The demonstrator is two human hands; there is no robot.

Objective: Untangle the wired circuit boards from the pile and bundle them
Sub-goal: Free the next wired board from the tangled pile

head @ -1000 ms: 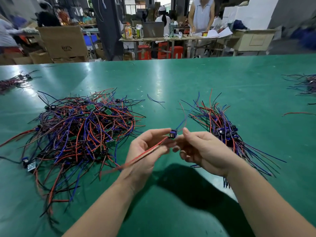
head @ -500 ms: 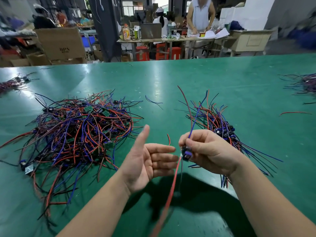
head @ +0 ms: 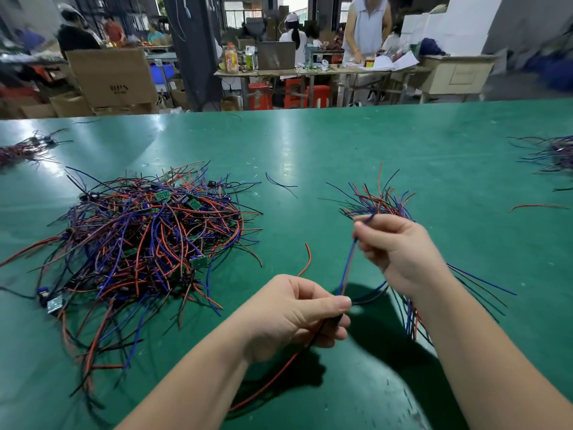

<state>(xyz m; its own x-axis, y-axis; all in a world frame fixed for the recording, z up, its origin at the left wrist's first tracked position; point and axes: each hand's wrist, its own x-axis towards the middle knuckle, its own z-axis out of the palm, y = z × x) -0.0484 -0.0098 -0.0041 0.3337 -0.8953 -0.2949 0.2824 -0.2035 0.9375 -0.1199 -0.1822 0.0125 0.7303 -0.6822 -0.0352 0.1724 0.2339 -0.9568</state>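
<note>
Head view: we see both hands held over the green tabletop (head: 341, 144), one wired piece (head: 344, 280) stretched between them
Left hand (head: 294, 315): fingers (head: 325, 304) curled, thumb and forefinger pinching the near end of the wired piece; we cannot make out a board in the grip
Right hand (head: 400, 252): fingers (head: 372, 234) pinching the blue wire (head: 349, 259) higher up, its tip poking out above them
Red wire (head: 273, 377): trails from the left hand toward the near edge, blurred
Tangled pile (head: 148, 240): on the tabletop left of the hands; red, blue and black leads, small green boards showing
Sorted bundle (head: 381, 203): lies behind and under the right hand, leads fanned out
Strays: one red lead (head: 307, 259) between pile and hands, one blue lead (head: 279, 183) farther back
</note>
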